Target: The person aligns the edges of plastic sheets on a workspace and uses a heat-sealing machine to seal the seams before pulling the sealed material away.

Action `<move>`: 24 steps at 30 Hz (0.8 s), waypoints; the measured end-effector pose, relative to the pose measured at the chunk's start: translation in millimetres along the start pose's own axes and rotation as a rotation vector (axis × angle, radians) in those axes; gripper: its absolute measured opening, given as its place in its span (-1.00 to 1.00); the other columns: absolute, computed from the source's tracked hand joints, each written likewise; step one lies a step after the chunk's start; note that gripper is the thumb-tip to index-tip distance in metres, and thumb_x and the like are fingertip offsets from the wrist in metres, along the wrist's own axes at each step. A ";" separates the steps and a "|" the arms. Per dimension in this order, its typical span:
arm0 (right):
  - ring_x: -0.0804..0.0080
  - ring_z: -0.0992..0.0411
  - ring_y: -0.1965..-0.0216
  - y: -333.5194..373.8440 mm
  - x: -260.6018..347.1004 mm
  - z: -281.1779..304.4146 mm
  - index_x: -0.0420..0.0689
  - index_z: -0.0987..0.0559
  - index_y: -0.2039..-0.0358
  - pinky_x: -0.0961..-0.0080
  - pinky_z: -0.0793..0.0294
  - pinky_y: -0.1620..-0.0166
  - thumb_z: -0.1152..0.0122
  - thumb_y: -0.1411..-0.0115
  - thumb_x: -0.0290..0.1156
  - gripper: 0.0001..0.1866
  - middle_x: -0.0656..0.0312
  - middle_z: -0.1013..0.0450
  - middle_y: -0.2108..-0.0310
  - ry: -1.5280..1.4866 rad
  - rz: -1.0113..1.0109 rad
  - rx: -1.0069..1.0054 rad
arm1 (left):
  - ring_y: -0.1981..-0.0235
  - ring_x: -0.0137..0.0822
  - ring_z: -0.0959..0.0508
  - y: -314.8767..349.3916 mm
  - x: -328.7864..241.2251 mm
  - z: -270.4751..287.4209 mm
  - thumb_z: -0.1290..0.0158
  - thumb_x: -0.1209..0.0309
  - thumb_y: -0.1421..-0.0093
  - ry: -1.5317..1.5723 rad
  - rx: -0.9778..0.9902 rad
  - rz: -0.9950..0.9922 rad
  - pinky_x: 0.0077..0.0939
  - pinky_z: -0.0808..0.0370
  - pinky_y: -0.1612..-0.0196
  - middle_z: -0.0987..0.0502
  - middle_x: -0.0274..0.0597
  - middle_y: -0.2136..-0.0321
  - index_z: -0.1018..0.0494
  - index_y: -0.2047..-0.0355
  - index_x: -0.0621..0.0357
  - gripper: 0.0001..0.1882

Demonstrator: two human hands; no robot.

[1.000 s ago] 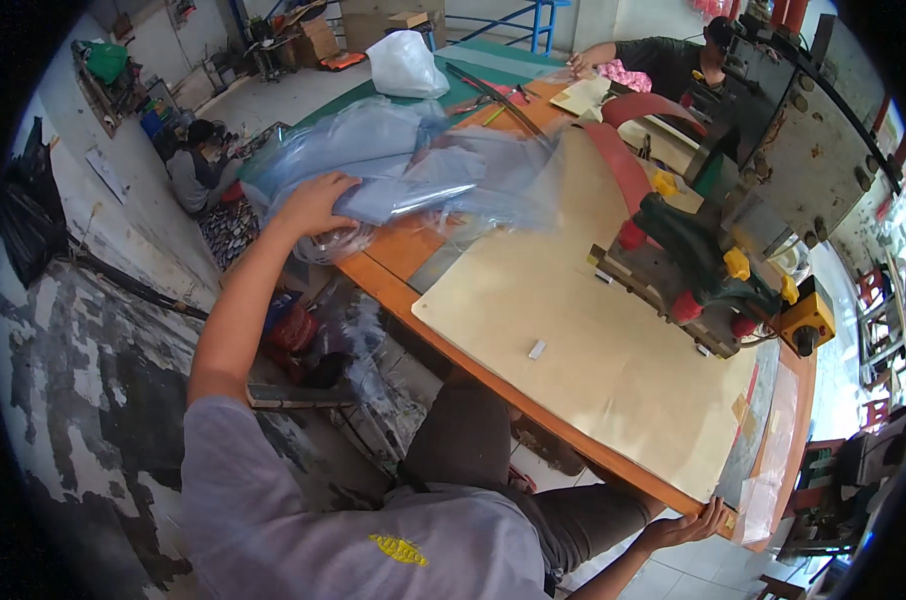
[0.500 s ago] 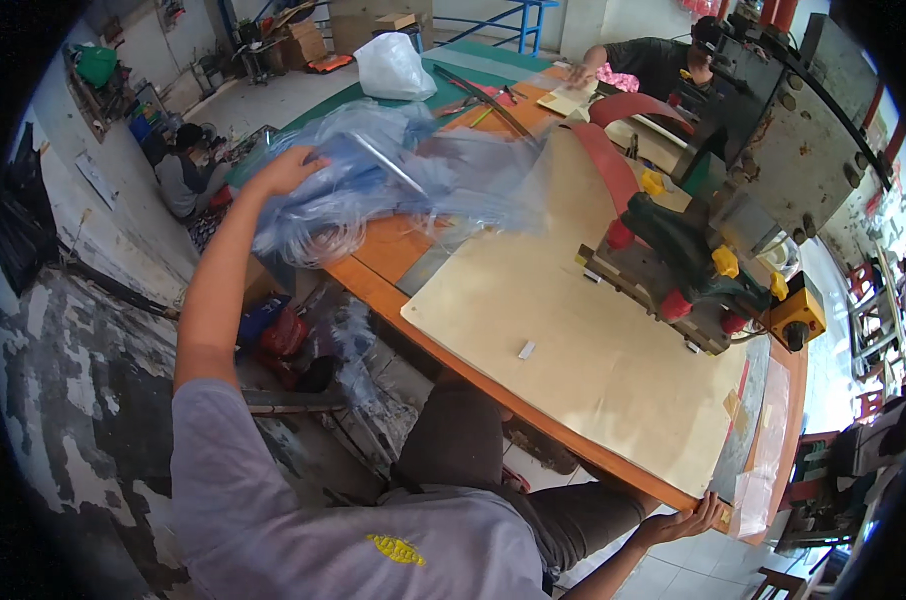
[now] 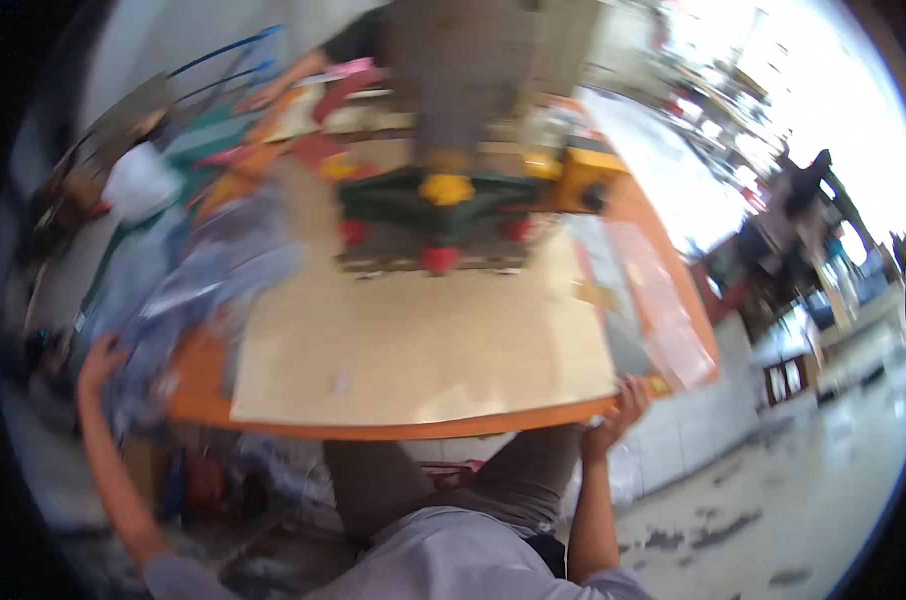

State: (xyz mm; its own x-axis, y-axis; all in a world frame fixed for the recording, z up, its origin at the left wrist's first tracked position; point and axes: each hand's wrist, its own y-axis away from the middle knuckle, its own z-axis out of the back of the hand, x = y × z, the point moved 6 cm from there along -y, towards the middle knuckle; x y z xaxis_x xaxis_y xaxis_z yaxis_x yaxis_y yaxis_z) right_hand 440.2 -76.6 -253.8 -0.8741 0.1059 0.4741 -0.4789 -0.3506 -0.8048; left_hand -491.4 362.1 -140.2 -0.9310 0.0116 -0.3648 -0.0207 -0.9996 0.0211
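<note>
My left hand (image 3: pixel 103 362) is at the left end of the table, against a heap of clear bluish plastic bags or sheets (image 3: pixel 198 270); blur hides whether its fingers grip the plastic. My right hand (image 3: pixel 621 412) rests at the table's front right edge, fingers apart and touching the corner of a large tan board (image 3: pixel 443 345). That board covers the middle of the orange-brown table (image 3: pixel 403 432). A small pale piece (image 3: pixel 342 383) lies on it. Over its far part stands a dark green machine head (image 3: pixel 393 200) with yellow knobs and red feet.
A yellow control box (image 3: pixel 588 178) sits right of the machine head. Clear plastic (image 3: pixel 658 300) covers the table's right side. A white bag (image 3: pixel 143 183) stands at the far left. Across the table a person's arm (image 3: pixel 298 78) reaches in from behind the machine.
My view has swung to the right, bringing the machine to the centre. My left hand has moved back along the plastic heap toward its near edge. My right hand stays at the table's corner.
</note>
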 end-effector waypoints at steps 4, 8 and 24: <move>-0.12 -0.19 -0.36 -6.3 20.1 -0.5 -0.23 -0.53 -0.06 -0.10 0.06 -0.44 0.30 -0.49 -0.07 -0.46 -0.05 -0.42 -0.17 0.125 -0.006 0.048 | -0.20 -0.13 -0.44 25.7 -17.1 -12.0 -0.39 0.39 0.01 0.189 0.057 -0.158 -0.23 -0.31 -0.30 -0.49 -0.05 -0.09 -0.40 -0.16 0.28 -0.28; -0.04 -0.22 -0.37 -4.3 9.9 16.3 -0.16 -0.54 -0.11 -0.09 0.13 -0.46 0.27 -0.47 -0.08 -0.47 0.03 -0.43 -0.20 0.162 -0.030 0.021 | -0.18 -0.13 -0.44 28.7 -88.7 -37.5 -0.40 0.27 -0.01 0.119 0.067 -0.303 -0.21 -0.31 -0.28 -0.47 -0.11 -0.09 -0.39 -0.14 0.25 -0.28; -0.08 -0.19 -0.38 -3.9 8.0 12.3 -0.18 -0.55 -0.06 -0.08 0.12 -0.46 0.31 -0.46 -0.13 -0.49 -0.01 -0.44 -0.17 0.149 -0.042 -0.001 | 0.02 -0.18 -0.54 38.1 -93.7 -25.1 -0.24 0.35 -0.28 0.096 -0.088 -0.299 -0.31 -0.42 -0.10 -0.58 -0.07 0.12 -0.49 0.07 0.34 -0.67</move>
State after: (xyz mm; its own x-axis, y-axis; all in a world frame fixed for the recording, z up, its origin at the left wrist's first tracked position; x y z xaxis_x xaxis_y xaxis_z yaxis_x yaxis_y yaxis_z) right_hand 436.1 -85.7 -242.5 -0.8554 0.2573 0.4495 -0.5157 -0.3423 -0.7854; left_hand -395.8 322.3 -128.6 -0.8496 0.3069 -0.4289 -0.2528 -0.9507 -0.1796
